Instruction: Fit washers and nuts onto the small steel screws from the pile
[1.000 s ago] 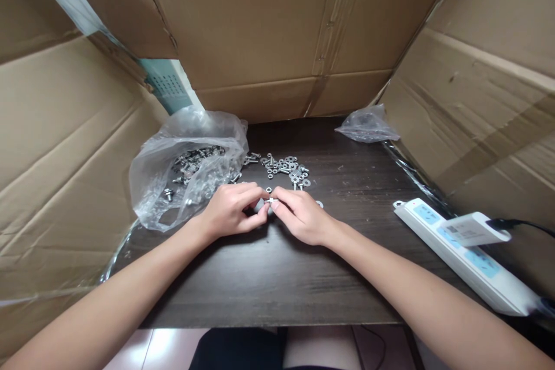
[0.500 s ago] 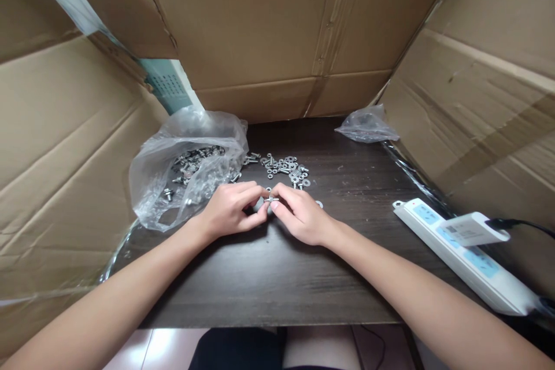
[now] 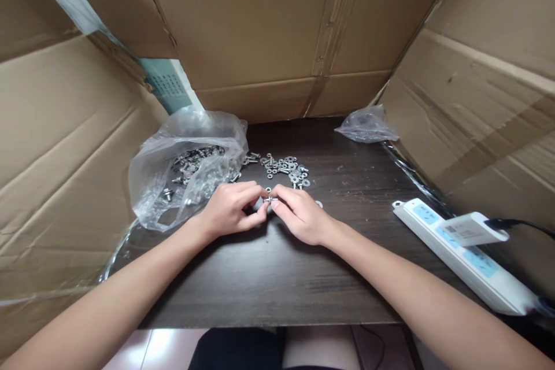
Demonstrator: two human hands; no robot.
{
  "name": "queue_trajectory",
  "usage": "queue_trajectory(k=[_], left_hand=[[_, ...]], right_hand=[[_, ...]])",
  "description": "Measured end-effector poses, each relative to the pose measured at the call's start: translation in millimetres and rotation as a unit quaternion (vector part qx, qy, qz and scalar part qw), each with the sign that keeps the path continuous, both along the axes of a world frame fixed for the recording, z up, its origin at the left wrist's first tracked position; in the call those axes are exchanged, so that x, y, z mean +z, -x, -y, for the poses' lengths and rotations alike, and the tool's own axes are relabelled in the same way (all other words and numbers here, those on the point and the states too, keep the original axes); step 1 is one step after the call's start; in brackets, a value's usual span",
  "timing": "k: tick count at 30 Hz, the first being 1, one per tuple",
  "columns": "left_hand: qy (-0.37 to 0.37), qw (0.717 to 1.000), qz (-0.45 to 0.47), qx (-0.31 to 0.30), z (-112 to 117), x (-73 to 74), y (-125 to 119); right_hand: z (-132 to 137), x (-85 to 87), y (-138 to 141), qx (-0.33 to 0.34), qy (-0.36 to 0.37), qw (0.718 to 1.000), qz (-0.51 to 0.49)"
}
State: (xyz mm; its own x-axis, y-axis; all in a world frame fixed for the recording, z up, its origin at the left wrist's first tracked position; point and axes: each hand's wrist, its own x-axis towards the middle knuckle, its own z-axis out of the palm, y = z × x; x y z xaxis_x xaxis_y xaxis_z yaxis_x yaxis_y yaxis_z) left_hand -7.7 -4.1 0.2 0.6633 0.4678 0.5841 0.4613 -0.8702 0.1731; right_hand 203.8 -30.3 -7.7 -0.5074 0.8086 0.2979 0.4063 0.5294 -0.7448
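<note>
My left hand (image 3: pixel 238 206) and my right hand (image 3: pixel 301 214) meet at the middle of the dark table (image 3: pixel 277 289). Between their fingertips is a small metal bolt (image 3: pixel 269 200) lying crosswise, with what looks like a washer or nut around its shank. Both hands are closed in a pinch, the left on one end of the bolt and the right on the other. A nut (image 3: pixel 268 189) shows just beyond the fingertips. Behind the hands lies a loose pile of bolts, nuts and washers (image 3: pixel 284 169). A single washer (image 3: pixel 319 204) sits beside my right hand, partly hidden.
An open clear plastic bag (image 3: pixel 147 170) full of metal fasteners stands at the left. Another crumpled plastic bag (image 3: pixel 367 125) lies at the back right. A white power strip (image 3: pixel 459 260) with a plugged-in adapter (image 3: pixel 472 229) runs along the right. Cardboard walls (image 3: pixel 260 23) enclose the table.
Almost nothing differs. Both hands stay in place, with only slight finger movement around the bolt.
</note>
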Motion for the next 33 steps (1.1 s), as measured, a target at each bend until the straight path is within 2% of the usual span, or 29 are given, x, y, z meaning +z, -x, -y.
queue_trajectory(k=[9,26,33], left_hand=[[0.023,1.000,-0.008,-0.010,0.4,0.3,0.5],[0.010,1.000,-0.003,-0.005,0.2,1.0,-0.5],[0.005,1.000,-0.010,-0.010,0.3,0.7,0.0]], right_hand=[[-0.5,-1.7,0.7,0.010,-0.014,1.000,0.003],[0.0,-0.5,0.5,-0.005,0.005,1.000,0.002],[-1.0,-1.6,0.6,0.010,0.012,1.000,0.007]])
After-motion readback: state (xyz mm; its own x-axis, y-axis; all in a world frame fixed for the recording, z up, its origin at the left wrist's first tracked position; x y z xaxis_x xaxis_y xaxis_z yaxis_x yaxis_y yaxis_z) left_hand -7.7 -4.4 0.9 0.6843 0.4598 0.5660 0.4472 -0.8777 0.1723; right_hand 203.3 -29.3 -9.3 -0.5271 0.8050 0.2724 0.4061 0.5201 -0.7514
